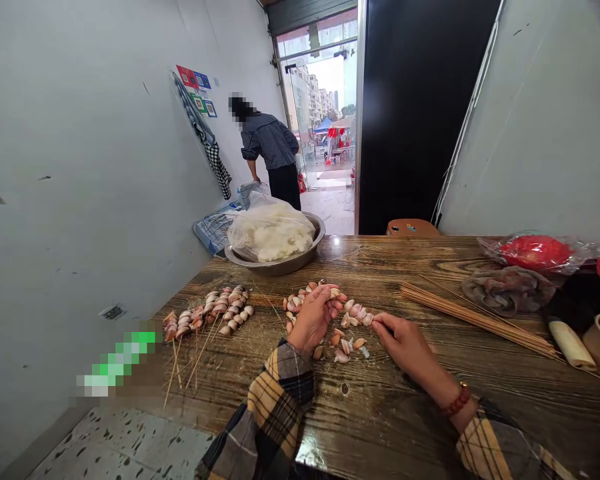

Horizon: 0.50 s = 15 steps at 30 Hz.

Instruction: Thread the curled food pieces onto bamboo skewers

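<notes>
My right hand point(400, 343) is closed around a skewer that carries several garlic cloves point(359, 312) in a row. At the skewer's far end, my left hand point(316, 313) pinches a single garlic clove point(335, 293) between thumb and fingers. Loose garlic cloves point(347, 347) lie on the table below and between my hands, and more cloves point(294, 303) are heaped behind my left hand. Over to the left, several finished-looking garlic skewers point(210, 310) rest side by side, their bare sticks pointing toward me.
A metal basin point(275, 267) with a plastic bag point(273, 230) of pale stuff stands at the back. Bare bamboo skewers point(475, 317), a grey rag point(507, 290), a wrapped red item point(535, 252) and a bowl point(597, 347) sit at right. A person point(270, 147) bends near the left wall.
</notes>
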Motion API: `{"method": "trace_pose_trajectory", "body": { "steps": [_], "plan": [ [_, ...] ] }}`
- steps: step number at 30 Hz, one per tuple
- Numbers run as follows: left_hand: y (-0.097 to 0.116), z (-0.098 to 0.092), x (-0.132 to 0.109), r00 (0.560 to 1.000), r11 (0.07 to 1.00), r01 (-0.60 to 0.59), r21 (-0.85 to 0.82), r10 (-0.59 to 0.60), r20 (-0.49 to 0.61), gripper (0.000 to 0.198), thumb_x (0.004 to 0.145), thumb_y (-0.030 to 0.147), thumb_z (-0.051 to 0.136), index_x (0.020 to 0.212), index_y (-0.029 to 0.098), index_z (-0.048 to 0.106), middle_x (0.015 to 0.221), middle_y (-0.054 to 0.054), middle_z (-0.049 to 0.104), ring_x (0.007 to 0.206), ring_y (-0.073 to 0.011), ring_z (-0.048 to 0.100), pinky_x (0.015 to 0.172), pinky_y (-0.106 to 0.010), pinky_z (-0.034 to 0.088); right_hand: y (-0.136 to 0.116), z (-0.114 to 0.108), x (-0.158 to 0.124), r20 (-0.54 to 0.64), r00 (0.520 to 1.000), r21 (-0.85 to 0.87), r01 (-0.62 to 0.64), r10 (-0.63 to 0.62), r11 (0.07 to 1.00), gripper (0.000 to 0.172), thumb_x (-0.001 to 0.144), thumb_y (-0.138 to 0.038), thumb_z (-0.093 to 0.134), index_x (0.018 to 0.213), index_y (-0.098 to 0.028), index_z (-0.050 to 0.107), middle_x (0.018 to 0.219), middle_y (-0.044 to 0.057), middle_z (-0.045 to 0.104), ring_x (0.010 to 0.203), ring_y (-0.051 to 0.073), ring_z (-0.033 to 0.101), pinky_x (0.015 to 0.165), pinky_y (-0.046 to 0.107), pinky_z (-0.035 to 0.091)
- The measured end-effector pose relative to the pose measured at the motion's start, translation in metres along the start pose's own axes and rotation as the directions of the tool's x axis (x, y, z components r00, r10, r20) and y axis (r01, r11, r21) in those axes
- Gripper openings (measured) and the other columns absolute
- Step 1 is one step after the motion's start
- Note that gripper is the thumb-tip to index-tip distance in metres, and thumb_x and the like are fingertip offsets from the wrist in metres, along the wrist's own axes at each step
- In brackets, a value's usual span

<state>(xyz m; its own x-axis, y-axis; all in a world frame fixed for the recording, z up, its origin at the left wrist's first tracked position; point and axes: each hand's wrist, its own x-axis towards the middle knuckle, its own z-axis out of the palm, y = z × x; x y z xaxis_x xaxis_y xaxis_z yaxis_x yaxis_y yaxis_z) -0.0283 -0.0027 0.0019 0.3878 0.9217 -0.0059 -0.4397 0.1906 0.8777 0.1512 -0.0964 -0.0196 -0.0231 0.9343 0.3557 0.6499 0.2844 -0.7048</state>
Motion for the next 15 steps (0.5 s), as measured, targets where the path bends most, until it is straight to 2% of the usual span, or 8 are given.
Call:
{"method": "trace_pose_trajectory", "body": {
  "steps": [7,15],
  "plan": [
    [0.0065,0.0032,-0.0011,0.999,0.999,0.037,-0.040,-0.039,-0.037,0.022,0.076,0.024,0.070,0.092,0.010,0.064,0.091,-0.011,0.071,0.062,-0.0071,0.059,0.048,-0.014,0.040,0.0028,-0.0027,-0.0007,-0.021,1.000,-0.003,-0.017,0.017,1.000,0.030,0.094,-0.036,0.042,0.086,-0.020,0.067,0.076,0.002,0.070,0.067,0.017,0.062,0.062,0.026,0.040],
    [0.0104,0.0075,-0.0020,0.999,0.993,0.042,-0.106,-0.045,-0.021,0.021,0.074,0.015,0.069,0.094,0.010,0.064,0.100,-0.011,0.070,0.073,-0.0084,0.063,0.061,-0.016,0.047,-0.0003,-0.0091,-0.0016,-0.042,0.998,-0.044,-0.052,0.050,0.998,0.030,0.093,-0.036,0.043,0.086,-0.019,0.067,0.074,0.003,0.069,0.063,0.016,0.060,0.060,0.025,0.038]
  ]
}}
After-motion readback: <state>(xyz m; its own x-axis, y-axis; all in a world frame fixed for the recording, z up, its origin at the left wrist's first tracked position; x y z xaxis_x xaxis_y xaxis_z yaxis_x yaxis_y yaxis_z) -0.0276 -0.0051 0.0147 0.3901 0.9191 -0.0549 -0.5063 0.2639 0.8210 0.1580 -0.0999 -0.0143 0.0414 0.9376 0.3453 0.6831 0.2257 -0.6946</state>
